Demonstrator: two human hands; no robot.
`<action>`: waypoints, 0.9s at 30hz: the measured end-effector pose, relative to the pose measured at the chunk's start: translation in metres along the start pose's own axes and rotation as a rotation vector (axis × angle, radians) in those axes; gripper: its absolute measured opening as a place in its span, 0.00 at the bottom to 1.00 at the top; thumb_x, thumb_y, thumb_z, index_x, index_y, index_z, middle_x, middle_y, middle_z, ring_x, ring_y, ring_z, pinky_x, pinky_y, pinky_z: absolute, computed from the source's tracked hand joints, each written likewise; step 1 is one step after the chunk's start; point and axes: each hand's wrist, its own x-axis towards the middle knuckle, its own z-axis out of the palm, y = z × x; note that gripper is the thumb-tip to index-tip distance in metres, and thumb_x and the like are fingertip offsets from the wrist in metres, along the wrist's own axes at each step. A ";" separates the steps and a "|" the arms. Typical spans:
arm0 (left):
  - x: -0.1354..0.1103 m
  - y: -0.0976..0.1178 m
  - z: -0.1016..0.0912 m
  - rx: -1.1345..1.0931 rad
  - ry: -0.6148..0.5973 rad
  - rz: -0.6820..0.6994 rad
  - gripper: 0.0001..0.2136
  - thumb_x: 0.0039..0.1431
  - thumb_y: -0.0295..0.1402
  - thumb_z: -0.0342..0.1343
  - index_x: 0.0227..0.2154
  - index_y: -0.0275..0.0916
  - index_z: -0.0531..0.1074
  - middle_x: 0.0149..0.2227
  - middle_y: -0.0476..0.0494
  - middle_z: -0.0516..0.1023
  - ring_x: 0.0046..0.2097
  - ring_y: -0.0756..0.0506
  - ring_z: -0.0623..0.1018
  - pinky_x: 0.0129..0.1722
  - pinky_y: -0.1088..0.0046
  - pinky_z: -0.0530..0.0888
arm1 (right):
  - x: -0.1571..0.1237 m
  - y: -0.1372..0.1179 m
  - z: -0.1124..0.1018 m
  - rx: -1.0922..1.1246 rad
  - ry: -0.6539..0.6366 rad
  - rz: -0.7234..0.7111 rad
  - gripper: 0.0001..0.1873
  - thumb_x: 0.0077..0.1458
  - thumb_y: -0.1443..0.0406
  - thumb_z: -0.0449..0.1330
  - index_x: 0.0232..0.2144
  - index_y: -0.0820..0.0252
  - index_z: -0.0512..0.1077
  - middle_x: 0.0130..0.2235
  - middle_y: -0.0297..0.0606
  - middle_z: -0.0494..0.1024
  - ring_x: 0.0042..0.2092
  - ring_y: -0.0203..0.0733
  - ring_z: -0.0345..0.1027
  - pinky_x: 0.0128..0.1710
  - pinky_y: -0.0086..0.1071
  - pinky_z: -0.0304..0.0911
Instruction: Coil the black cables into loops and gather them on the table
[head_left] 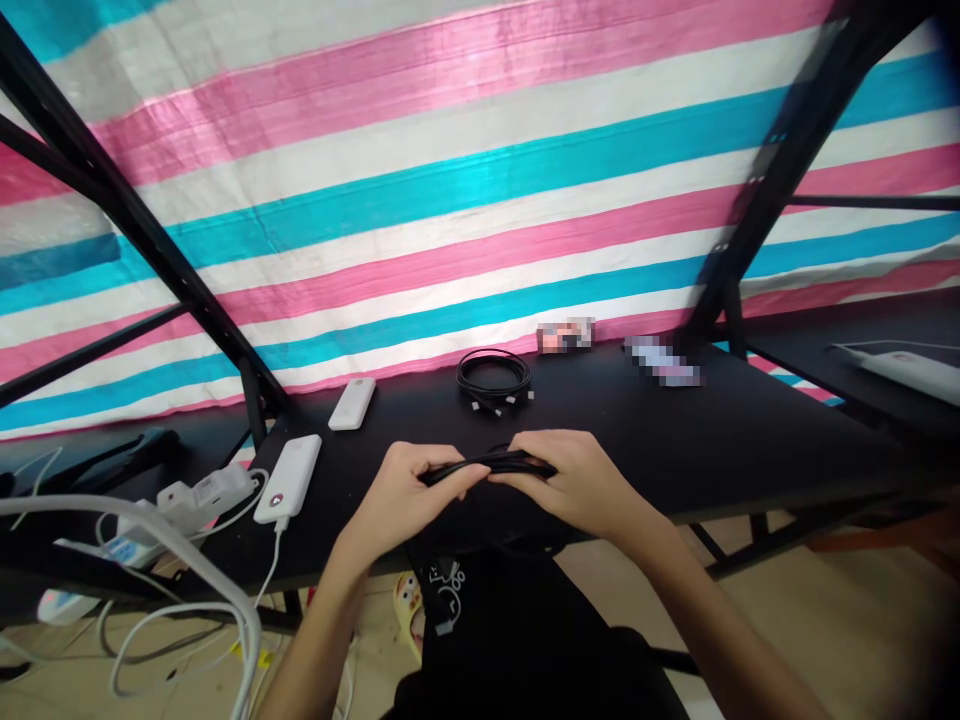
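Observation:
Between my two hands, a bundled black cable [491, 465] is held over the front edge of the black table [600, 420]. The thumb and fingers of my left hand [420, 490] close round the bundle's left end. At its right end, my right hand [570, 480] pinches the same bundle, thumb below and fingers on top. Several strands run side by side between the thumbs. Behind the hands lies a coiled black cable [493, 375] with pale plugs at its front. It touches neither hand.
Two white power banks [288, 478] lie on the left, one with a cable plugged in. A power strip with white chargers [217, 490] and looping white cables [244, 610] is further left. Two blurred items [566, 336] sit at the back right. Black metal posts [780, 170] flank a striped sheet [450, 180].

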 end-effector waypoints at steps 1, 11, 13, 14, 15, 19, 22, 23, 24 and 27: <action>0.000 -0.002 0.000 -0.022 0.011 0.006 0.18 0.59 0.38 0.52 0.16 0.36 0.66 0.17 0.54 0.63 0.22 0.54 0.61 0.23 0.77 0.57 | -0.002 0.000 0.001 0.000 -0.012 0.046 0.16 0.57 0.57 0.58 0.21 0.59 0.67 0.20 0.30 0.69 0.22 0.34 0.61 0.25 0.28 0.52; -0.001 -0.026 0.010 -0.115 0.094 -0.007 0.08 0.61 0.34 0.50 0.29 0.39 0.70 0.21 0.53 0.67 0.25 0.51 0.68 0.28 0.76 0.64 | -0.008 -0.009 0.002 0.163 0.041 0.326 0.16 0.52 0.56 0.60 0.19 0.61 0.73 0.17 0.28 0.60 0.21 0.31 0.48 0.21 0.28 0.44; -0.005 -0.025 0.017 -0.021 0.293 0.051 0.04 0.59 0.33 0.53 0.36 0.40 0.69 0.32 0.48 0.73 0.36 0.47 0.73 0.40 0.71 0.67 | -0.009 -0.010 0.003 0.178 0.112 0.389 0.16 0.52 0.57 0.60 0.20 0.61 0.73 0.18 0.30 0.63 0.21 0.32 0.52 0.22 0.28 0.47; -0.008 -0.022 0.021 0.032 0.408 0.081 0.06 0.58 0.32 0.55 0.38 0.41 0.69 0.37 0.46 0.73 0.42 0.45 0.73 0.45 0.68 0.66 | -0.009 -0.011 0.004 0.192 0.171 0.435 0.15 0.52 0.57 0.60 0.21 0.61 0.73 0.19 0.31 0.66 0.22 0.32 0.55 0.22 0.27 0.48; -0.012 -0.018 0.026 0.070 0.498 0.103 0.08 0.56 0.32 0.56 0.39 0.41 0.68 0.41 0.44 0.72 0.46 0.44 0.71 0.48 0.66 0.64 | -0.009 -0.013 0.004 0.210 0.232 0.481 0.15 0.52 0.57 0.60 0.21 0.61 0.73 0.20 0.32 0.67 0.23 0.33 0.57 0.23 0.27 0.50; -0.026 0.006 0.047 -0.081 0.284 0.040 0.15 0.54 0.32 0.59 0.44 0.43 0.67 0.45 0.43 0.71 0.48 0.43 0.71 0.50 0.64 0.66 | -0.007 -0.029 0.006 0.353 0.313 0.555 0.15 0.55 0.58 0.57 0.21 0.60 0.69 0.20 0.30 0.64 0.22 0.33 0.57 0.22 0.26 0.52; -0.028 0.017 0.060 -0.336 -0.001 -0.108 0.25 0.46 0.35 0.65 0.48 0.41 0.65 0.46 0.41 0.73 0.45 0.43 0.74 0.45 0.66 0.72 | -0.005 -0.042 0.008 0.517 0.150 0.528 0.15 0.58 0.57 0.54 0.23 0.59 0.67 0.19 0.28 0.64 0.20 0.31 0.58 0.20 0.24 0.53; -0.028 0.018 0.062 -0.421 -0.040 -0.172 0.27 0.45 0.36 0.66 0.49 0.40 0.64 0.44 0.41 0.74 0.40 0.45 0.77 0.38 0.69 0.74 | -0.005 -0.044 0.009 0.544 0.109 0.527 0.16 0.59 0.57 0.53 0.23 0.59 0.67 0.18 0.28 0.64 0.20 0.31 0.59 0.20 0.24 0.54; -0.027 0.017 0.064 -0.505 -0.070 -0.237 0.28 0.45 0.37 0.66 0.49 0.40 0.63 0.41 0.42 0.75 0.33 0.47 0.77 0.30 0.72 0.74 | -0.004 -0.044 0.010 0.552 0.088 0.530 0.17 0.59 0.57 0.53 0.22 0.59 0.67 0.17 0.28 0.65 0.19 0.31 0.59 0.20 0.24 0.54; -0.025 0.009 0.064 -0.698 -0.147 -0.351 0.23 0.54 0.41 0.58 0.50 0.40 0.61 0.29 0.49 0.76 0.17 0.53 0.71 0.13 0.80 0.65 | -0.004 -0.037 0.009 0.520 0.074 0.535 0.19 0.60 0.57 0.52 0.21 0.60 0.68 0.18 0.30 0.66 0.21 0.33 0.61 0.20 0.24 0.56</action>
